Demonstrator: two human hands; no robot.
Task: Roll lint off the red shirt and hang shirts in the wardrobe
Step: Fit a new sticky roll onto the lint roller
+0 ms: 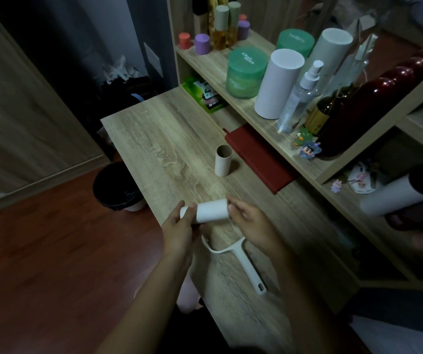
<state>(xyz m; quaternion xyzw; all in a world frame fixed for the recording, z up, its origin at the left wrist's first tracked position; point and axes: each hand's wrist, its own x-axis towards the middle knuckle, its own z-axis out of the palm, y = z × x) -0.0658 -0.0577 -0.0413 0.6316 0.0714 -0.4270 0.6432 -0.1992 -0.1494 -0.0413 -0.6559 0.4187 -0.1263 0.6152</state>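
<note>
Both hands up over the wooden desk [159, 139], holding a white lint roll [211, 210] sideways between them. Left hand [179, 226] grips the roll's left end, fingers curled round it; right hand [248, 223] pinches the right end with its fingertips. The roll is off the desk surface. The roller handle [246, 264] – white, bare frame – lies flat on the desk just below the hands. A cardboard tube [222, 160] stands upright further back, just beside a red notebook [259, 159] that lies partly under the shelf [269, 116]. Black-lined bin [116, 187] on the floor by the desk's left edge.
</note>
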